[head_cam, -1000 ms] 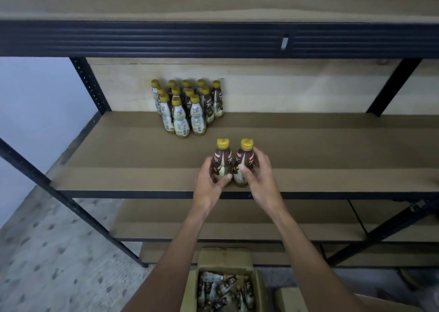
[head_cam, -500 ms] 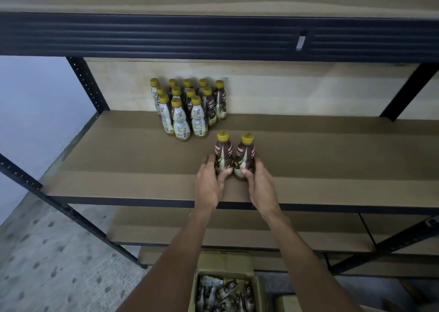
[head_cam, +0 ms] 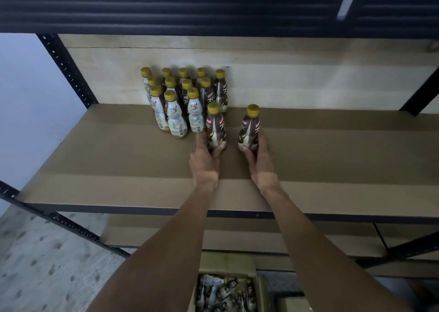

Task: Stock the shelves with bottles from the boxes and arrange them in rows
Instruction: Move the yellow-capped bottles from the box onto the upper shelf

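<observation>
Two brown bottles with yellow caps stand upright on the brown shelf board point(head_cam: 118, 159). My left hand point(head_cam: 205, 156) grips the base of the left bottle point(head_cam: 215, 127), which stands right beside the front row of a cluster of several yellow-capped bottles point(head_cam: 183, 98) at the back left. My right hand point(head_cam: 260, 158) grips the base of the right bottle point(head_cam: 249, 128), a small gap to the right of the first. Below, an open cardboard box point(head_cam: 228, 290) holds more bottles lying loose.
A dark metal beam point(head_cam: 190, 5) of the upper shelf hangs close overhead. Black uprights point(head_cam: 69, 69) frame the shelf at left and right. Lower shelf boards point(head_cam: 308, 238) show beneath. A speckled floor point(head_cam: 35, 264) lies at the lower left.
Both hands have pushed the two bottles back from the shelf's front toward the cluster. The bottles, side by side before, now stand apart, the left one against the cluster.
</observation>
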